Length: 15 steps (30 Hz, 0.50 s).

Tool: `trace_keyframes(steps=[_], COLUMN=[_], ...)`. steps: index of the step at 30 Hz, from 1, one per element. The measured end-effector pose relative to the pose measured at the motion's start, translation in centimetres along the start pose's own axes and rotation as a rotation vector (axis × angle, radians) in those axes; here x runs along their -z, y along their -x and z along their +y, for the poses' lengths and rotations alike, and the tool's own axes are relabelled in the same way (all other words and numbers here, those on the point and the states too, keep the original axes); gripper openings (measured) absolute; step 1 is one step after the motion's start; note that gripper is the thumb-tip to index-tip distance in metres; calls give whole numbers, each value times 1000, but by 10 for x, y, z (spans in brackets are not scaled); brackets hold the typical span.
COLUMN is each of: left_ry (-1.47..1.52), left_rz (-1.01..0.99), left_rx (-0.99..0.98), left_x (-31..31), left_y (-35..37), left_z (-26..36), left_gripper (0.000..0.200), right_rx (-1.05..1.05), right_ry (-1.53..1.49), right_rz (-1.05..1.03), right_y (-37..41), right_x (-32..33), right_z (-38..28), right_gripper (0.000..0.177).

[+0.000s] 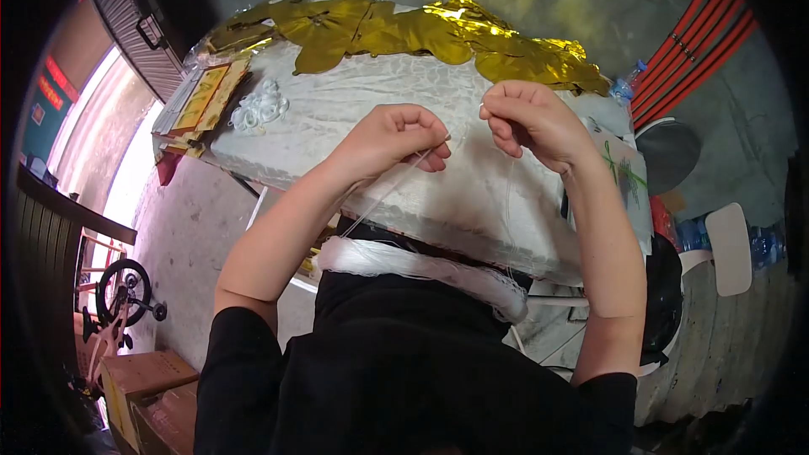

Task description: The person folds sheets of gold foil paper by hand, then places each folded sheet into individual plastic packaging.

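Observation:
Over the near half of the covered table, my left hand (394,141) is closed in a pinch on white thread (389,194). From these fingers the strands slant down to a thick skein of white thread (396,261), which lies across my lap at the table's front edge. My right hand (531,122) is raised a little to the right, thumb and forefinger pinched together. A small white bit shows at its fingertips, and fine strands hang below it towards the skein's right end. Between the two hands is a gap.
Gold foil pieces (337,29) line the table's (329,109) far edge. At left sit a small heap of white thread bundles (259,108) and a yellow-and-red box (202,101). A plastic bottle (625,86) stands far right. Cardboard boxes (152,379) and a bicycle (125,291) are on the floor.

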<state>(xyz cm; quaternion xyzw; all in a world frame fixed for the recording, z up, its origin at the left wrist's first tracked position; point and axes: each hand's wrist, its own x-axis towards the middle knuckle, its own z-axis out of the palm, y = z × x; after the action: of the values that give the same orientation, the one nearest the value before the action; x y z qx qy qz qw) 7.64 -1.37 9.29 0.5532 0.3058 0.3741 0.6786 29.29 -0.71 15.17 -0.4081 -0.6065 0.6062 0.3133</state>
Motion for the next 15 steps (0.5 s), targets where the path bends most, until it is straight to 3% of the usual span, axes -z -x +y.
trace_keyframes(steps=[9,12,14,15], left_ry=[-203,-243,-543,-547], left_rz=[-103,19,156,156], left_rx=[-5,-145,-340,-336], left_x=[6,10,16,16], left_y=[-11,-19,-25,-26], left_z=[2,-3,-1,3], left_gripper=[13,14,16,16], right_rx=[-1,-2,-43,-41], right_ry=[-22,-3,95,90], right_rz=[-3,-14,-109,-111], right_y=[-8,-8,-8,-9], right_x=[12,19,23,24], right_z=[6,8,9,11], right_gripper=[16,16,17,17])
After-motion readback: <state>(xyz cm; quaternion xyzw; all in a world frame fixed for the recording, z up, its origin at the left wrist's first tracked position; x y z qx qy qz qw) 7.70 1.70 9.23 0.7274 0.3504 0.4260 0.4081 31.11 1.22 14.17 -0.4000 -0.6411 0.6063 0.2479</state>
